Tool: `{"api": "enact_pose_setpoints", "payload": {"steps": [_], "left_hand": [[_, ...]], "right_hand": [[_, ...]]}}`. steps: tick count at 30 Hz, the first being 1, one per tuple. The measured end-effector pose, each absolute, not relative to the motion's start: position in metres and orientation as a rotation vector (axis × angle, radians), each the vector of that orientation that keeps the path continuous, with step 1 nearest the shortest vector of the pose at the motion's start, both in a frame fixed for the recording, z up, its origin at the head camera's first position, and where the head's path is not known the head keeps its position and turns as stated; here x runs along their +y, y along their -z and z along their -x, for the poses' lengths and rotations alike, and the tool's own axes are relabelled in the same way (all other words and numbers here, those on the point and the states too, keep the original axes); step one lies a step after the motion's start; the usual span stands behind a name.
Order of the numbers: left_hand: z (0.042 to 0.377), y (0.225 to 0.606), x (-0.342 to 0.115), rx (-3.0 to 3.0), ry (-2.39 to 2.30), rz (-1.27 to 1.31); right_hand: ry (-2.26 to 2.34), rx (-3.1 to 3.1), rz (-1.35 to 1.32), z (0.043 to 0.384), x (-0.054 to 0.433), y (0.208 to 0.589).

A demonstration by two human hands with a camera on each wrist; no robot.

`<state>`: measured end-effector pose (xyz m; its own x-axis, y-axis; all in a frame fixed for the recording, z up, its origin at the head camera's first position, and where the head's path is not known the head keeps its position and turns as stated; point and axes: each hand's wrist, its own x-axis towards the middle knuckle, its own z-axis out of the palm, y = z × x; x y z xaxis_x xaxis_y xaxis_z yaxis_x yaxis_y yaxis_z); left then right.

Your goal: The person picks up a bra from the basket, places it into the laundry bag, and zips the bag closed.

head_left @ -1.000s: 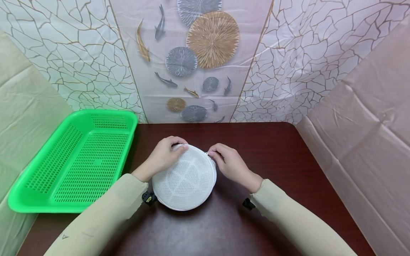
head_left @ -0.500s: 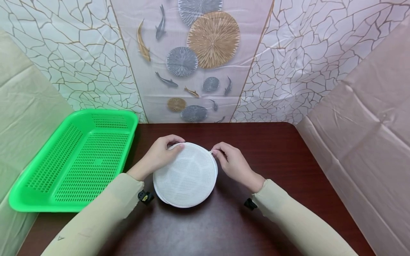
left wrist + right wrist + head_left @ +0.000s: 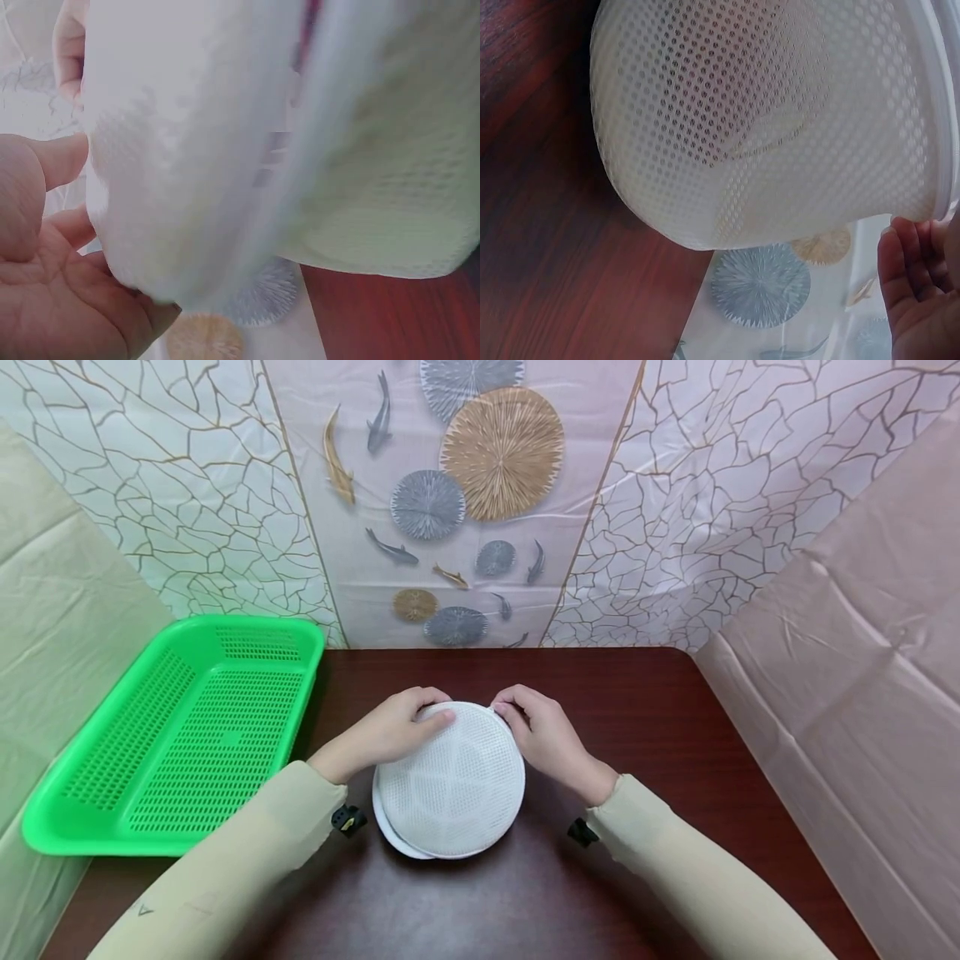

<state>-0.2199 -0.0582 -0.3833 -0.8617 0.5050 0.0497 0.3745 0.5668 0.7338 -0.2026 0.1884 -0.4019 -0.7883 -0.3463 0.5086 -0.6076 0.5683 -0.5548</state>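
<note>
A round white mesh laundry bag [image 3: 459,797] is held up over the middle of the table. My left hand [image 3: 397,731] grips its upper left edge, thumb across the mesh face and fingers behind. At the upper right rim my right hand [image 3: 543,735] pinches the edge between thumb and forefinger; what lies under those fingertips is too small to tell. In the left wrist view the bag [image 3: 172,150] is blurred, with a gap beside its thick white rim. The right wrist view shows the perforated mesh body of the bag [image 3: 727,112], bulging and see-through.
A green plastic basket [image 3: 300,727] with slotted walls stands on the left. The dark red-brown table [image 3: 652,760] ends at a patterned cloth backdrop [image 3: 450,568], and plain cloth walls [image 3: 817,635] rise at both sides.
The bag has shifted slightly right and tilted, so a second white layer shows along its lower left. My left hand has moved right with it, while the right hand keeps pinching the rim.
</note>
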Motion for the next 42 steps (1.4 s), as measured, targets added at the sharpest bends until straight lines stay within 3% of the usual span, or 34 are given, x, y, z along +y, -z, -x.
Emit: {"api": "enact_pose_setpoints", "payload": {"steps": [42], "left_hand": [[0.224,0.401,-0.069,2.722,-1.334,-0.544]], "right_hand": [[-1.019,-2.474,-0.844,0.199,0.184,0.412]]}}
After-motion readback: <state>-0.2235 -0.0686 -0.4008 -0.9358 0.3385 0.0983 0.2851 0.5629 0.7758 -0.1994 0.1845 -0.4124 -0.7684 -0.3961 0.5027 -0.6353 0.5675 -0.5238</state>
